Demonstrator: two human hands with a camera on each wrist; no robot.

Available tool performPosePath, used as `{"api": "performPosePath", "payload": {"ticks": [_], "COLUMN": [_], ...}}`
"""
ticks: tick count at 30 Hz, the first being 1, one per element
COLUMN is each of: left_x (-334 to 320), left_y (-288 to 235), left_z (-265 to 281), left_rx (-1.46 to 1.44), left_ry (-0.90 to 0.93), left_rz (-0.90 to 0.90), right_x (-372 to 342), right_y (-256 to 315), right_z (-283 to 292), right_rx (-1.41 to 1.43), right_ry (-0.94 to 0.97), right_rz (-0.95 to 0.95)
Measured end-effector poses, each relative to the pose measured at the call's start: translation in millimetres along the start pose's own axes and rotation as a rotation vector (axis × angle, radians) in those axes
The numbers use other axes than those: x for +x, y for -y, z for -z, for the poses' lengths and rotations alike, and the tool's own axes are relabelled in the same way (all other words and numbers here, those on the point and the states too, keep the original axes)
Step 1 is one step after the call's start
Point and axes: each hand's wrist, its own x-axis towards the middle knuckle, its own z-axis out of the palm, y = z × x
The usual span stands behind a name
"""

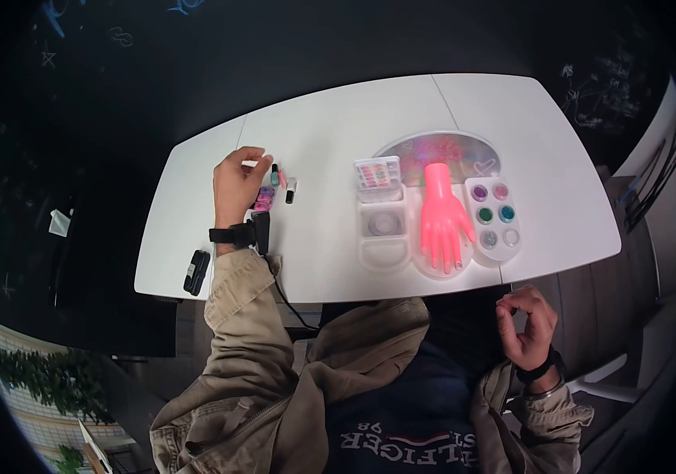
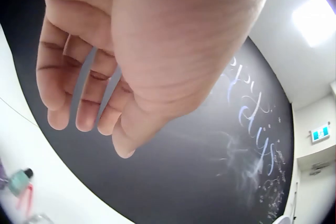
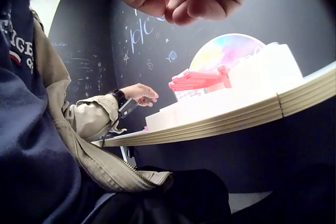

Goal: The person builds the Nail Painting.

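Note:
My left hand [image 1: 239, 189] hangs over the left side of the white table, palm inward, fingers loosely bent and holding nothing. Right beside its fingertips lie a teal nail polish bottle [image 1: 276, 177] with a black cap, a small pink item [image 1: 282, 181] and a clear bottle [image 1: 291, 191] with a black part. Purple and pink pieces [image 1: 263, 199] sit near the wrist. Off the front edge, my right hand [image 1: 531, 325] is raised with loosely curled fingers and nothing in its grasp. Nearest to it on the table is a pink model hand [image 1: 442, 221], fingers pointing toward me.
The model hand rests on a white tray station [image 1: 385, 253] with a rounded mirror-like back panel [image 1: 409, 154]. A case of nail tips [image 1: 377, 175] stands at its left; several colored pots [image 1: 486, 214] fill its right side. A black case [image 1: 196, 272] lies near the left corner.

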Motion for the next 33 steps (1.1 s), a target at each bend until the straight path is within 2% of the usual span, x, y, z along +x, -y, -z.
{"api": "performPosePath", "payload": {"ticks": [2,6,10,13,18,27,33], "left_x": [0.5,-7.3,-21.1,-24.9,-36.7,-48.3,-55.4], "left_y": [26.5,75.3,93.0,93.5,84.2,75.5,68.7], "left_z": [4.5,1.3,-9.4,-16.1,-23.2,-21.3,-14.5], "left_rx": [0.085,0.248,0.410,0.422,0.345,0.243,0.143], "left_ry": [0.034,0.066,0.154,0.270,0.160,0.226,0.271], "left_rz": [0.103,0.185,0.294,0.308,0.251,0.175,0.186], "right_x": [1.0,4.4,9.6,12.4,15.7,23.0,26.3], "right_y": [-0.1,-0.5,-1.1,-2.9,-5.4,-6.5,-7.9], "right_z": [-1.4,-4.5,-9.1,-12.4,-16.6,-21.8,-24.7], "right_rx": [0.003,0.007,0.019,0.039,0.062,0.096,0.097], "right_ry": [0.004,0.022,0.046,0.066,0.087,0.109,0.125], "right_rz": [0.002,0.005,0.020,0.022,0.026,0.045,0.058]}}
